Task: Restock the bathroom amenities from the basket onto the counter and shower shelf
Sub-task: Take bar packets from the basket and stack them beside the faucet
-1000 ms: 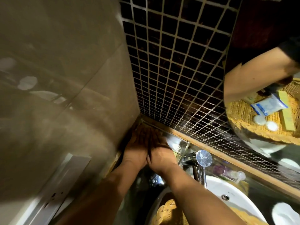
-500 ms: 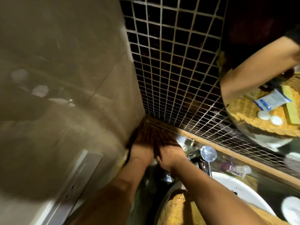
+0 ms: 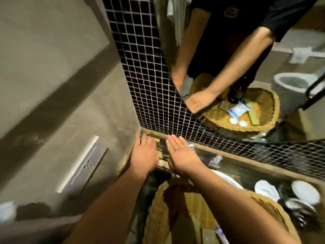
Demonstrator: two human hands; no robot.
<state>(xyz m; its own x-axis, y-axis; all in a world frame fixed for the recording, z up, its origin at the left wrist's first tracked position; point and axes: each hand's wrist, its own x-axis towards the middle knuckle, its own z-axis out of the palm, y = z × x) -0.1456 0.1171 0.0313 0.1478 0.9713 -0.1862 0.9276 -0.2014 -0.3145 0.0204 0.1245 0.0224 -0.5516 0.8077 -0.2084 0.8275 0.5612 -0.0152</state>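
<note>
Closest in, down at six o'clock, the wicker basket [image 3: 197, 206] sits over the white basin [image 3: 226, 180], both forearms crossing above it. Inside, only a white-and-blue tube [image 3: 220, 233] shows at its near edge; the rest is hidden under the arms or lost in shadow.

Out at four o'clock, two white dishes [image 3: 305, 191] rest on the dark counter [image 3: 249, 173], blurred.

Moving up to centre, the left hand [image 3: 144, 155] lies palm down with fingers straight and close together, reaching into the corner at eleven o'clock. It grips nothing I can see. Just beside it at one o'clock, the right hand [image 3: 182, 155] is flat and spread wide too, fingers extended, nothing held. Between the two hands, small tan packets [image 3: 161, 155] sit in a tray-like holder in the corner; what they are, I cannot tell. The left palm looks to touch them, though blur makes that uncertain.

Just past the right fingertips, small clear bottles [image 3: 215, 160] stand along the wooden ledge [image 3: 246, 158].

Beyond that rises the dark mosaic tile wall [image 3: 140, 67], with a plain grey wall [image 3: 52, 67] off at nine o'clock carrying a metal plate [image 3: 84, 164].

Farthest, at two o'clock, the mirror [image 3: 299, 41] reflects the basket holding a blue-and-white sachet, two white caps and tan boxes.
</note>
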